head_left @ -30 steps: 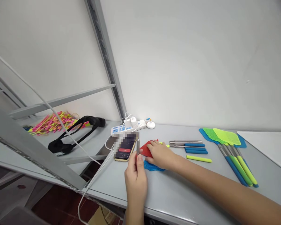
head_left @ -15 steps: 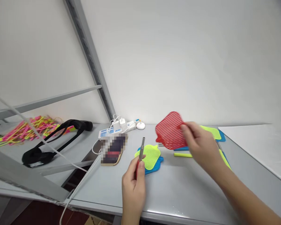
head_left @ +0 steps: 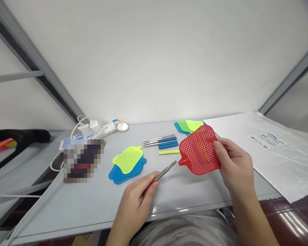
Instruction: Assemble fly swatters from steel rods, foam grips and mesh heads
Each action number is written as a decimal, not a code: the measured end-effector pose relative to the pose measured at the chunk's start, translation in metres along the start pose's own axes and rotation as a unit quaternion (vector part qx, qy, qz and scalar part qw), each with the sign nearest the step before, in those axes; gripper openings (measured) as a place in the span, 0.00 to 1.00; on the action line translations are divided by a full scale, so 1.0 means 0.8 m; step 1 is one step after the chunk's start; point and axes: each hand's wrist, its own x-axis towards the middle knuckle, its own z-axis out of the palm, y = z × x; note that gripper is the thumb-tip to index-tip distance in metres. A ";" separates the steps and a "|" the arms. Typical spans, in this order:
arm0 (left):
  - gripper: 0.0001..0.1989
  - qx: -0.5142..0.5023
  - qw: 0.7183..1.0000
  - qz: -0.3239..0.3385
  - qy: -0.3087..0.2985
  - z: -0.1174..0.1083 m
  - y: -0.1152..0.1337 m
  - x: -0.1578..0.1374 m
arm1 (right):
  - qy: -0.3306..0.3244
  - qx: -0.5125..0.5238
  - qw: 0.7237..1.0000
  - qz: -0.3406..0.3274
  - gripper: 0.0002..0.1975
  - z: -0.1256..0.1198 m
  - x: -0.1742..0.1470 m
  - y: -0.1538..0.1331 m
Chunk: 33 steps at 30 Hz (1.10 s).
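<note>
My left hand (head_left: pixel 141 200) is closed round a fly swatter handle, a metal telescopic rod (head_left: pixel 166 170) with a red grip mostly hidden in the fingers. The rod's bare tip points up and right. In my right hand (head_left: pixel 233 162) a red fly swatter head (head_left: pixel 199 150) is pinched by its wide edge. Its short socket faces the rod tip, with a small gap between them. On the table to the left, a yellow-green swatter head (head_left: pixel 128 160) lies over blue swatter heads (head_left: pixel 127 176).
Metal rods (head_left: pixel 156 140), blue grips (head_left: pixel 168 143) and a yellow tube (head_left: pixel 168 152) lie behind my hands. More swatter heads (head_left: pixel 184 126) rest at the back. A power strip (head_left: pixel 109 129) and a blurred-out phone (head_left: pixel 84 160) are left; a white plastic sheet (head_left: pixel 246 136) covers the right.
The view has swung right. The red head has come down and nearer the rod, its socket now towards the rod tip. The rod has tilted from near upright to slanting right.
</note>
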 end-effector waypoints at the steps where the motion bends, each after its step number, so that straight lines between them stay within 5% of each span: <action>1: 0.15 -0.004 1.000 0.001 -0.027 0.000 0.004 0.000 | 0.006 -0.005 1.000 0.001 0.12 -0.001 -0.005 0.001; 7: 0.15 -0.031 0.994 -0.021 -0.105 0.000 0.016 0.003 | 0.035 0.014 0.999 0.028 0.13 -0.016 -0.013 0.009; 24: 0.18 -0.004 0.993 -0.031 -0.111 0.000 0.013 0.007 | -0.018 0.090 0.991 0.092 0.15 -0.012 -0.013 0.036; 33: 0.16 0.000 0.993 -0.037 -0.115 0.001 0.014 0.006 | 0.030 0.090 0.993 0.075 0.15 -0.012 -0.010 0.035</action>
